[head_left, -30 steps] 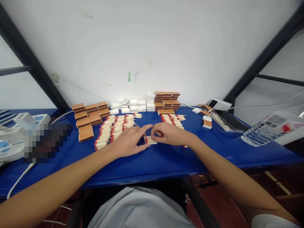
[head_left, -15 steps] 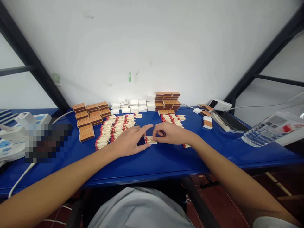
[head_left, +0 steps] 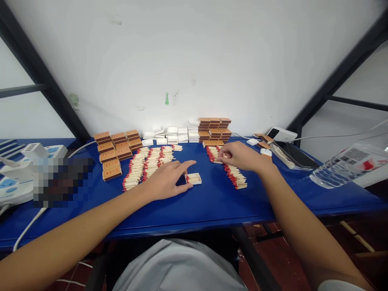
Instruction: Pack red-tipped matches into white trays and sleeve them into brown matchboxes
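Observation:
A small white matchbox tray [head_left: 197,181] with a few red-tipped matches inside lies on the blue table. My left hand [head_left: 165,180] rests around its left end, thumb and index finger spread apart, the thumb at the tray's near left corner. To the right, my right hand [head_left: 238,155] is over a row of loose matches [head_left: 236,178], thumb and fingertips pinched together at the matches. What the pinch holds, if anything, is too small to make out. More rows of matches [head_left: 151,161] lie beyond my left hand.
Brown matchboxes [head_left: 112,169] are stacked at left, and others [head_left: 214,131] against the wall beside white trays [head_left: 171,131]. At right are a white device [head_left: 281,134], a black pouch [head_left: 298,155] and a plastic bottle [head_left: 342,165]. Power strips [head_left: 18,173] stand at far left.
My right hand has moved from the tray to the right and away from me, onto the right row of matches, uncovering the tray. My left hand has stayed in place.

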A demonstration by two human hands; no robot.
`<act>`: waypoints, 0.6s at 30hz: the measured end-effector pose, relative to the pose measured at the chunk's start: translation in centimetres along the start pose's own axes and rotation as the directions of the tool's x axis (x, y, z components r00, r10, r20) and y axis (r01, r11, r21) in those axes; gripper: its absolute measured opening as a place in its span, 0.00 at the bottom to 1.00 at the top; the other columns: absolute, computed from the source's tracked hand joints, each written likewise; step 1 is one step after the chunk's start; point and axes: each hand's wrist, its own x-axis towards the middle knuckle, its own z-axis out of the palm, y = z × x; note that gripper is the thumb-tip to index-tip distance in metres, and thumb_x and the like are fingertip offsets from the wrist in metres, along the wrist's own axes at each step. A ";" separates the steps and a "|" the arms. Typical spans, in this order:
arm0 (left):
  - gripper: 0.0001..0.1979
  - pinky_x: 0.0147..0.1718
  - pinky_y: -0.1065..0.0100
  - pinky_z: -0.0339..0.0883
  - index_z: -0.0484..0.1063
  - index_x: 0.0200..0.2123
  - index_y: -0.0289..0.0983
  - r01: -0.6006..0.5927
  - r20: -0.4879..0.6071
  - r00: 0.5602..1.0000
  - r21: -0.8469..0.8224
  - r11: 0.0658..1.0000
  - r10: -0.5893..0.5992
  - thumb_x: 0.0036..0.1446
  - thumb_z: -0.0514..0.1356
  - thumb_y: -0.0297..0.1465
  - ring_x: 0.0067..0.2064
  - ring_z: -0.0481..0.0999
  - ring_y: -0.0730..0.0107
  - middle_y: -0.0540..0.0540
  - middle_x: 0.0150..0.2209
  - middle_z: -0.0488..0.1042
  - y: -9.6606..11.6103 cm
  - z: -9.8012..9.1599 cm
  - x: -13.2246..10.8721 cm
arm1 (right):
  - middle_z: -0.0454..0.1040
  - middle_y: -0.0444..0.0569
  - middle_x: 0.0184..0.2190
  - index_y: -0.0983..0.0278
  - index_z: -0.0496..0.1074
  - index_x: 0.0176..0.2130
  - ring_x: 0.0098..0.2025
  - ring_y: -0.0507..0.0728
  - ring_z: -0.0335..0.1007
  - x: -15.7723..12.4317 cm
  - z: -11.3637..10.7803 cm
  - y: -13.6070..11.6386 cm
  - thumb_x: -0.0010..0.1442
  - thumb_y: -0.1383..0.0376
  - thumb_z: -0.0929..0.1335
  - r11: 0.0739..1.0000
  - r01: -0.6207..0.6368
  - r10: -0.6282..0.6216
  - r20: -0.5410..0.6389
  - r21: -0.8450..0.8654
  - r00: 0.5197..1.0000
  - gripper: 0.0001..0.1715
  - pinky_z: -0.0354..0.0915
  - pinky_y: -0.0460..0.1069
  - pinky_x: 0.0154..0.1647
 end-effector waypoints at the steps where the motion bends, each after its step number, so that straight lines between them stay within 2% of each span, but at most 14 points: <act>1: 0.34 0.51 0.54 0.72 0.57 0.72 0.44 0.000 -0.003 1.000 -0.003 1.000 0.000 0.68 0.63 0.42 0.50 0.78 0.53 0.42 0.47 0.78 0.0 0.0 0.0 | 0.75 0.47 0.27 0.63 0.77 0.31 0.28 0.55 0.66 0.0 0.0 0.6 0.62 0.59 0.70 1.000 -0.015 0.015 0.042 -0.002 0.999 0.11 0.54 0.50 0.32; 4: 0.34 0.51 0.53 0.72 0.57 0.72 0.44 -0.010 -0.018 1.000 -0.022 1.000 0.010 0.68 0.63 0.42 0.50 0.78 0.53 0.43 0.47 0.78 0.0 0.0 0.0 | 0.76 0.47 0.28 0.62 0.78 0.33 0.29 0.55 0.67 0.1 0.3 1.1 0.60 0.60 0.71 1.000 -0.030 0.029 0.102 0.003 0.994 0.08 0.54 0.49 0.31; 8: 0.34 0.51 0.54 0.72 0.57 0.72 0.45 -0.023 -0.025 0.999 -0.028 0.999 0.022 0.68 0.63 0.41 0.50 0.78 0.54 0.44 0.47 0.79 0.1 0.0 0.0 | 0.76 0.47 0.26 0.62 0.77 0.32 0.28 0.54 0.67 0.2 0.5 0.5 0.59 0.63 0.70 0.998 -0.040 0.034 0.141 0.038 0.989 0.06 0.56 0.49 0.31; 18: 0.35 0.51 0.54 0.72 0.56 0.73 0.44 -0.005 -0.004 1.000 -0.002 1.000 0.005 0.68 0.63 0.43 0.50 0.77 0.53 0.43 0.47 0.78 0.0 0.1 -0.1 | 0.72 0.44 0.24 0.62 0.73 0.29 0.26 0.53 0.65 0.0 0.4 -0.1 0.57 0.66 0.69 0.996 -0.048 0.033 0.177 0.081 0.984 0.05 0.57 0.48 0.30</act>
